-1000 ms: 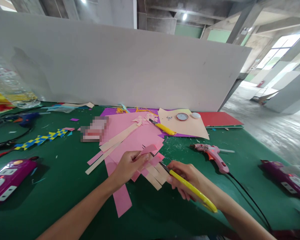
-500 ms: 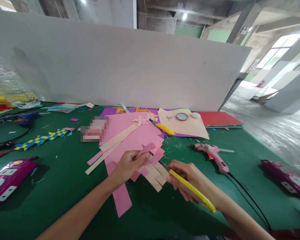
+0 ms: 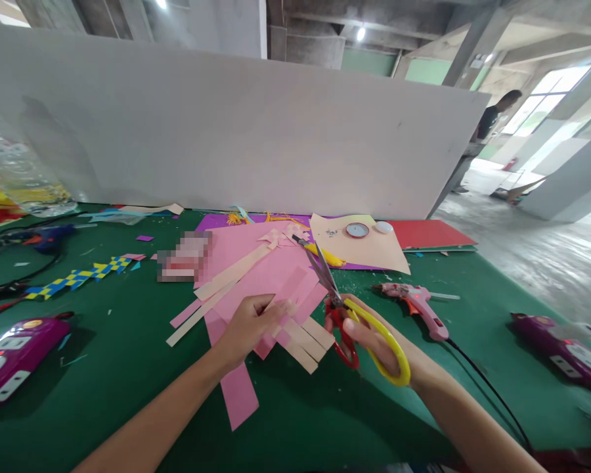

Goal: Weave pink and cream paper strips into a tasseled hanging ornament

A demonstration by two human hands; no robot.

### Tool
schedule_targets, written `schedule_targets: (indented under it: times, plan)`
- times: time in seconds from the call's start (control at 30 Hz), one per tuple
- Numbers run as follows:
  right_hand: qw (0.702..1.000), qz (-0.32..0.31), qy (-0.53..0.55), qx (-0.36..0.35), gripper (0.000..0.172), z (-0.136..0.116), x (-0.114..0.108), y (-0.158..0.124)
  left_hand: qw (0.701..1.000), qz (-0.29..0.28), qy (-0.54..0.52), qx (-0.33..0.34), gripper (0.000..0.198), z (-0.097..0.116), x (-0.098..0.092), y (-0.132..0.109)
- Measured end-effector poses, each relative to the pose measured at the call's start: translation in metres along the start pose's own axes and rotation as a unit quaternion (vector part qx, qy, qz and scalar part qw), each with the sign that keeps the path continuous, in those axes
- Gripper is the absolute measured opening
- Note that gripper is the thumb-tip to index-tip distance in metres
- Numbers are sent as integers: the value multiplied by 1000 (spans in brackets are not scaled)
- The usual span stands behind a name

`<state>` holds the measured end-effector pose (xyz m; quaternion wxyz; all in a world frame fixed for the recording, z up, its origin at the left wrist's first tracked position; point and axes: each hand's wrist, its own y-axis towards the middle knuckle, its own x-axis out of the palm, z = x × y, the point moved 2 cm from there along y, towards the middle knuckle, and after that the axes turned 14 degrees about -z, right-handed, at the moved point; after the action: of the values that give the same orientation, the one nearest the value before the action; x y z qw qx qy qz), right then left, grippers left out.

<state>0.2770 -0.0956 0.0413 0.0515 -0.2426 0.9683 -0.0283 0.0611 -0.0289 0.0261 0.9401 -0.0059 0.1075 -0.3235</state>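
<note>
My left hand point(image 3: 257, 326) pinches a small weave of pink and cream paper strips point(image 3: 303, 343), its thumb and fingers closed on the pink part. Several cream strip ends stick out to the lower right, and pink ends to the upper right. In my right hand point(image 3: 374, 338) is a pair of scissors point(image 3: 339, 302) with red and yellow handles. Their blades are parted and point up and away, just right of the weave and apart from it. Pink paper sheets point(image 3: 231, 263) lie beneath, with loose cream strips point(image 3: 217, 292) on top.
A yellow utility knife point(image 3: 332, 257) lies behind the scissors. On the right are a pink glue gun point(image 3: 416, 305) with a cord and a purple power strip point(image 3: 561, 348). Another purple power strip point(image 3: 22, 355) and a blue-yellow woven band point(image 3: 79, 277) lie left. A person point(image 3: 492, 125) stands beyond the white board.
The scissors have come away from the pink strips, swung upright and opened, as my right hand turned. My left hand keeps its hold. A person has come into view at the right.
</note>
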Motion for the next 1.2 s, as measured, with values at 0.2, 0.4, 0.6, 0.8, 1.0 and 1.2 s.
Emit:
schedule_targets:
  times: [0.2, 0.4, 0.6, 0.8, 1.0, 1.2]
  plan:
    - [996, -2, 87, -16, 35, 7, 11, 20, 1000, 15, -6, -1, 44, 1, 3, 1]
    - [998, 37, 42, -1, 27, -11, 5, 24, 1000, -6, -10, -12, 43, 4, 3, 0]
    - [1000, 12, 28, -3, 25, -17, 3, 28, 999, 29, -15, 1, 41, 4, 1, 0]
    - [998, 49, 37, 11, 34, -11, 11, 32, 998, 44, -34, 15, 38, 4, 0, 0]
    - [997, 78, 21, 7, 34, -14, 6, 33, 999, 41, -7, 2, 33, 7, 0, -2]
    - [982, 177, 38, -53, 36, -13, -3, 31, 985, 59, 128, 97, 22, 5, -1, -5]
